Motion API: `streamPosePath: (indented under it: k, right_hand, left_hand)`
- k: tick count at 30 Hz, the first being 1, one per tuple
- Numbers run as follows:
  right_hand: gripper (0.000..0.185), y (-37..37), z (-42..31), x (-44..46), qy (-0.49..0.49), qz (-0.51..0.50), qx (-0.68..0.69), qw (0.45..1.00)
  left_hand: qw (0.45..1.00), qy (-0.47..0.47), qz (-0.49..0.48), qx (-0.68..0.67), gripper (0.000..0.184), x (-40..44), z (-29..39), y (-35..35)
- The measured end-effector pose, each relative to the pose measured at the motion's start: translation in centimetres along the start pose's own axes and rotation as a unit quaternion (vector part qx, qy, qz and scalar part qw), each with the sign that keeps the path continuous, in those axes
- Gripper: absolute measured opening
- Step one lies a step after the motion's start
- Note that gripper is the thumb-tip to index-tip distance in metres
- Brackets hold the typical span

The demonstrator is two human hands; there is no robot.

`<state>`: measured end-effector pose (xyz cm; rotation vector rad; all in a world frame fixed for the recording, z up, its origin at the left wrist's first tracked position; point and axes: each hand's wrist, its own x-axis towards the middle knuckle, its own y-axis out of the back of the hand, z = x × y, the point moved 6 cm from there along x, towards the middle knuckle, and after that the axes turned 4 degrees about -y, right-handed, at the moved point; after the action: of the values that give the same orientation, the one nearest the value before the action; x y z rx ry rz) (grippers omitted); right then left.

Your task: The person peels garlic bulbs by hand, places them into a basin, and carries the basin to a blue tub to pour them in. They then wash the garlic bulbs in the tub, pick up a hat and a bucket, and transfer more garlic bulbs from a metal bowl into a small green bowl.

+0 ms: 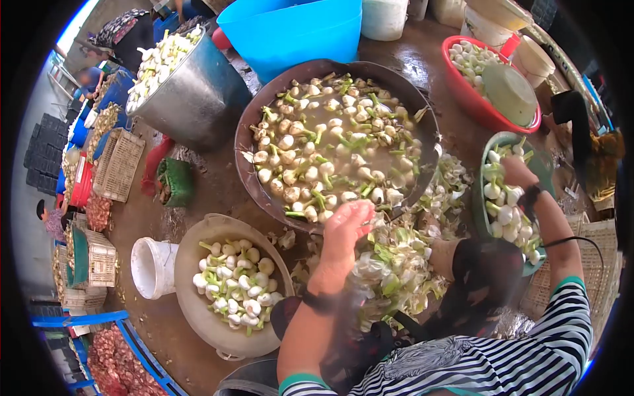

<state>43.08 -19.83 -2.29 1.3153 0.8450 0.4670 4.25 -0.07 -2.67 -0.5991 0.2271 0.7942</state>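
My left hand [347, 228] is raised at the near rim of a big dark basin [243, 148], its thumb apart from the fingers and nothing visible in it. White bulbs with green stems [287, 142] float in the basin's murky water. On the right, my right hand [518, 173] reaches into a green basin [541, 165] among peeled white bulbs [508, 214]; its fingertips are hidden there. Loose peelings [396, 264] are heaped between my hands. A beige basin [191, 264] at the lower left holds more peeled bulbs [241, 280].
A metal pot [198, 99] full of bulbs and a blue tub [290, 33] stand behind the dark basin. A red basin [456, 79] is at the upper right. A white bucket [153, 267], crates [119, 165] and other people [129, 33] are on the left.
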Motion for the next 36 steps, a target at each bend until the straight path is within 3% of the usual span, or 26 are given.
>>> streamPosePath:
  k: [2, 4, 6, 7, 8, 9, 14, 15, 17, 20, 22, 23, 25, 26, 27, 28, 29, 30, 31, 34, 35, 36]
  right_hand:
    - [0.043, -1.6, 1.4, 1.1, 0.024, -0.018, -0.049, 0.998]
    - [0.034, 1.2, -7.1, 3.1, 0.132, 0.079, 0.060, 0.986]
    - [0.026, 0.1, -14.5, 7.9, 0.254, 0.059, 0.194, 0.946]
    - [0.020, 1.2, -19.8, 8.6, 0.236, -0.005, 0.203, 0.950]
    - [0.020, -0.1, -23.9, 10.5, 0.328, -0.004, 0.248, 0.911]
    - [0.037, 0.2, -28.4, 10.9, 0.326, -0.021, 0.229, 0.917]
    - [0.030, -4.9, -41.6, 20.6, 0.415, 0.110, 0.181, 0.885]
    - [0.026, -5.1, -42.7, 23.1, 0.328, 0.065, 0.228, 0.914]
    - [0.018, -6.7, -44.6, 27.6, 0.209, 0.026, 0.281, 0.936]
    - [0.020, -14.8, -47.0, 31.4, 0.261, -0.025, 0.202, 0.944]
    - [0.022, -16.2, -45.9, 30.2, 0.179, 0.001, 0.253, 0.951]
    - [0.020, -19.8, -47.3, 30.8, 0.360, 0.000, -0.103, 0.927]
    - [0.019, -17.2, -44.5, 29.2, 0.144, -0.036, 0.115, 0.982]
    - [0.018, -16.3, -42.7, 28.2, 0.028, -0.049, 0.220, 0.974]
    - [0.017, -15.6, -43.2, 28.0, 0.166, 0.006, 0.078, 0.983]
    - [0.016, -13.0, -44.1, 26.5, 0.295, 0.067, -0.068, 0.951]
    - [0.025, -9.5, -41.6, 25.1, 0.241, 0.050, 0.233, 0.941]
    - [0.019, -7.5, -40.8, 23.4, 0.245, 0.045, 0.290, 0.924]
    - [0.023, -6.1, -40.3, 21.8, 0.294, 0.071, 0.285, 0.910]
    - [0.025, -1.5, -38.8, 15.0, 0.380, 0.012, 0.324, 0.866]
    - [0.025, 0.7, -38.2, 12.2, 0.408, 0.017, 0.351, 0.843]
    - [0.025, 1.9, -37.6, 9.9, 0.379, -0.054, 0.330, 0.863]
  left_hand:
    - [1.000, 0.010, -0.007, 0.009, 0.024, -0.1, -0.5, -0.5]
    - [0.999, 0.008, -0.009, 0.031, 0.023, 0.1, -0.9, -0.7]
    - [0.999, 0.011, -0.012, 0.035, 0.023, 0.6, -1.0, -0.5]
    - [0.999, 0.011, -0.012, 0.037, 0.023, 0.7, -1.0, -0.3]
    - [0.999, 0.005, -0.005, 0.032, 0.023, 0.8, -0.9, -0.2]
    - [1.000, -0.002, 0.002, 0.027, 0.023, 0.7, -0.6, -0.2]
    - [0.999, 0.007, -0.024, 0.025, 0.024, 0.6, -0.9, 0.9]
    - [0.999, 0.019, -0.038, 0.020, 0.024, 0.5, -0.7, 0.8]
    - [0.997, 0.032, -0.062, 0.015, 0.026, 0.4, -1.3, 1.1]
    - [0.993, 0.064, -0.089, 0.053, 0.030, 0.2, -0.9, 1.5]
    - [0.995, 0.033, -0.056, 0.075, 0.027, 0.5, -0.2, 2.0]
    - [0.995, 0.033, -0.052, 0.079, 0.027, 0.6, -0.1, 2.2]
    - [0.994, 0.045, -0.058, 0.079, 0.027, 0.5, -0.2, 2.4]
    - [0.993, 0.056, -0.070, 0.076, 0.027, 0.4, -0.3, 2.4]
    - [0.992, 0.062, -0.084, 0.073, 0.028, 0.3, -0.4, 2.3]
    - [0.993, 0.064, -0.080, 0.052, 0.028, 0.3, -0.5, 2.2]
    - [0.995, 0.062, -0.077, 0.034, 0.027, 0.3, -0.9, 2.1]
    - [0.995, 0.057, -0.075, 0.019, 0.027, 0.4, -1.3, 2.0]
    - [0.997, 0.015, -0.076, 0.017, 0.031, 0.8, -1.8, 2.1]
    - [0.994, -0.074, 0.027, 0.072, 0.041, 1.8, -1.4, 3.2]
    - [0.985, -0.112, 0.095, 0.094, 0.056, 1.7, 0.3, 3.6]
    - [0.958, -0.136, 0.161, 0.195, 0.073, 2.0, 0.8, 4.7]
